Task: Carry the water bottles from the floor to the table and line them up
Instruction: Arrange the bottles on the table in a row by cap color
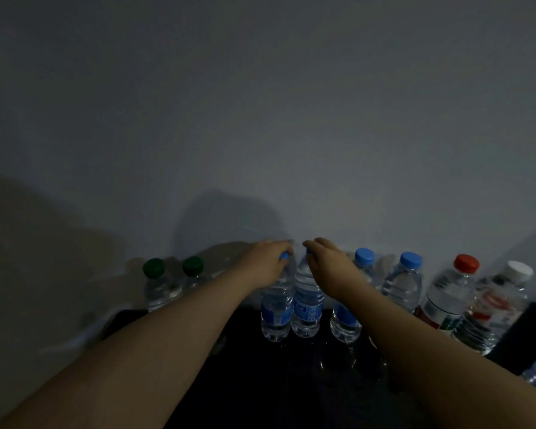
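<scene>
The two bottles in hand, the left bottle (276, 308) and the right bottle (307, 305), appear to stand upright and touching at the middle of the table (260, 385), probably so they close the gap in the row. The left hand (266, 261) and right hand (328, 264) each curl their fingers over a blue cap, a top grip that leaves the sides free to nestle. A green-capped pair (193, 274) stands to the left; blue-capped (403, 283), red-capped (446, 295) and white-capped (495, 305) bottles continue rightward along the wall (260, 119).
</scene>
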